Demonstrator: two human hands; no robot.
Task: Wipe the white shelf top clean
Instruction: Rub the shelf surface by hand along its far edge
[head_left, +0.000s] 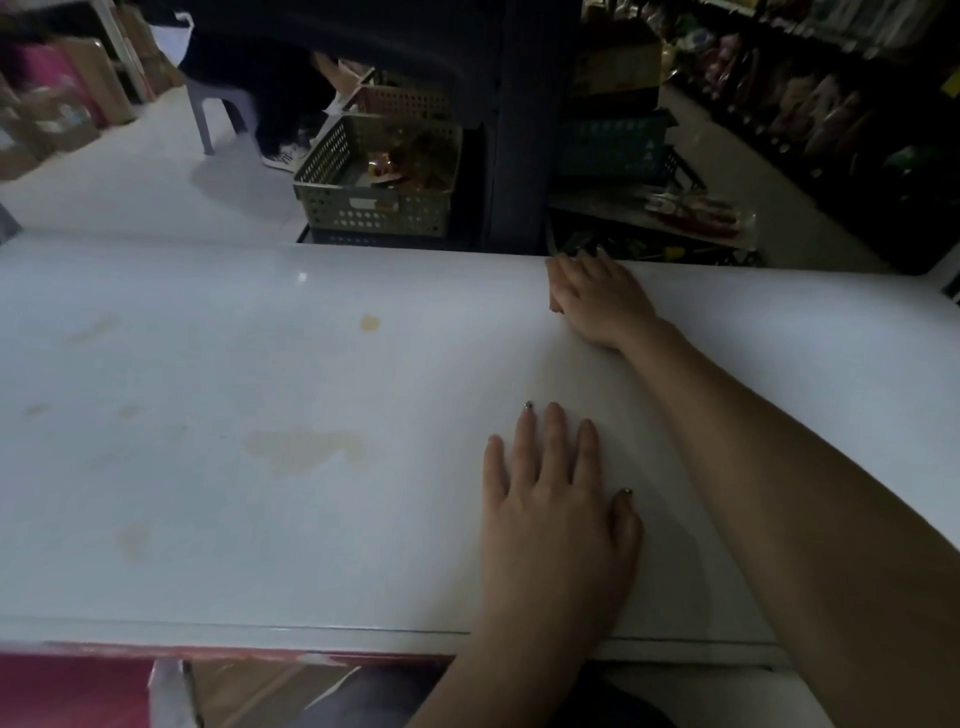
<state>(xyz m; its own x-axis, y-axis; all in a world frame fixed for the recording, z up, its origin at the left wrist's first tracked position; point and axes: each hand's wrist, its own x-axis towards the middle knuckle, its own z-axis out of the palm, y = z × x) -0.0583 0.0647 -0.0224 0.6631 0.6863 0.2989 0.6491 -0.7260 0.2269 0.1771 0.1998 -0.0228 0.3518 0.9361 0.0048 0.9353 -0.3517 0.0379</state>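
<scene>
Both hands lie bare on the white shelf top (208, 374), which fills most of the view from the near lip to the far edge. Nearer to me, the left hand (556, 499) rests palm down, its fingers (553, 436) straight and slightly spread, flat against the surface and clamped on nothing. Further off, the right hand (597, 301) rests at the far edge with its fingers (584, 265) close together and stretched out, tips reaching just to the rim, holding nothing either. Left of both hands the surface is marked: a small round tan spot (370, 323) sits well apart from the right hand, a wider pale brown smear (306, 447) lies near the left hand, and a fainter patch (136, 538) sits closer to the near lip. Beyond the shelf an olive basket (374, 202) stands on the floor.
</scene>
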